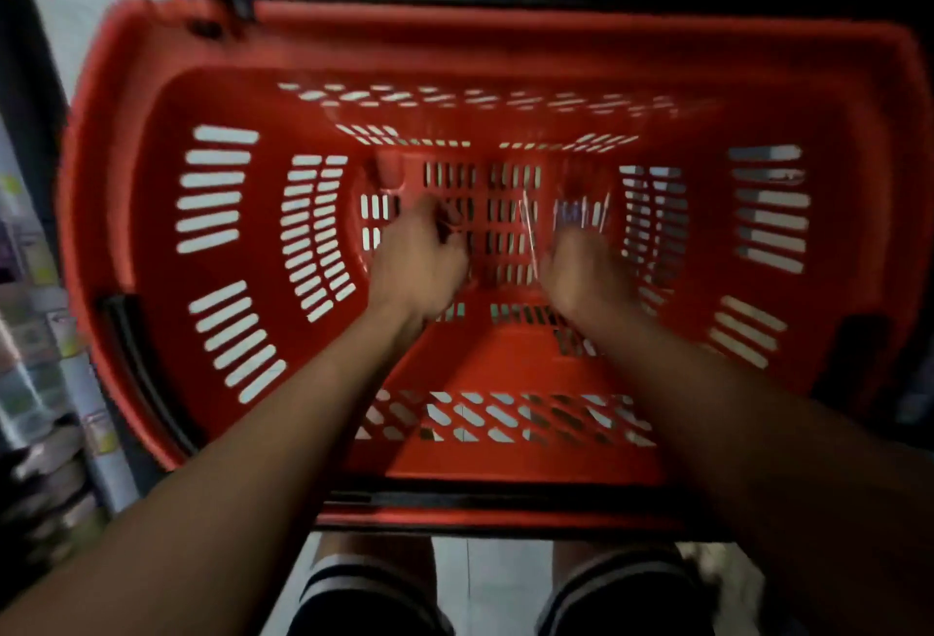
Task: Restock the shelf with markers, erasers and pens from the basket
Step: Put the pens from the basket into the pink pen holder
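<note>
Head view: both hands reach to the bottom of the red basket (151, 241); the left hand (417, 264) has its fingers curled round something small and reddish, too blurred to name. The right hand (581, 271) touches a clear packet of pens (576, 210) on the basket floor; its grip cannot be told
</note>
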Action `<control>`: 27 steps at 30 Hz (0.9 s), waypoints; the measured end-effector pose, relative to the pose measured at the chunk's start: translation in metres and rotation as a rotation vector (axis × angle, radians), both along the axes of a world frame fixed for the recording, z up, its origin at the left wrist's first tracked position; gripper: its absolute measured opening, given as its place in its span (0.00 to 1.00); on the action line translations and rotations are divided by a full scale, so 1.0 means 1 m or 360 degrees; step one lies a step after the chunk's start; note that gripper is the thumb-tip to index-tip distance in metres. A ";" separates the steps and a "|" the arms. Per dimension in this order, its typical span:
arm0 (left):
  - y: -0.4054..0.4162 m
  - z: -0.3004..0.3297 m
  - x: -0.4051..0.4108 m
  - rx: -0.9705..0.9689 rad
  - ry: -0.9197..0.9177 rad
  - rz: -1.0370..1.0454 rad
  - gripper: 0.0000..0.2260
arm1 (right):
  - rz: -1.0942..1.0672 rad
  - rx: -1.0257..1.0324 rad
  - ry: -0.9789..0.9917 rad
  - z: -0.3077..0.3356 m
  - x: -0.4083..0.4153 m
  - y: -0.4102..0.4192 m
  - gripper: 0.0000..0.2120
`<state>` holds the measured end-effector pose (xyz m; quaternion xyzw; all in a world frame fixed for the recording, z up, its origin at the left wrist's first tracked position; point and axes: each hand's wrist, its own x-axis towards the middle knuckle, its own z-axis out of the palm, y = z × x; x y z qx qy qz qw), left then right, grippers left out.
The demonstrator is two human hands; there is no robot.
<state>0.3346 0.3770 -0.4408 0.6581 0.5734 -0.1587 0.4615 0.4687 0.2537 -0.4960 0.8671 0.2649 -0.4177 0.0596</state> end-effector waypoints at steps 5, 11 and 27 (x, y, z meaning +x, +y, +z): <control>-0.014 -0.046 -0.001 -0.0135 0.0014 0.0093 0.11 | 0.0156 0.0021 -0.0258 -0.045 -0.014 0.009 0.10; -0.021 -0.060 0.002 -0.0222 0.0019 0.0240 0.10 | 0.0031 0.0099 -0.0305 -0.058 -0.023 0.014 0.12; -0.023 -0.081 0.009 -0.0397 -0.0107 0.0460 0.15 | -0.0340 0.0054 -0.0250 -0.065 -0.020 -0.010 0.12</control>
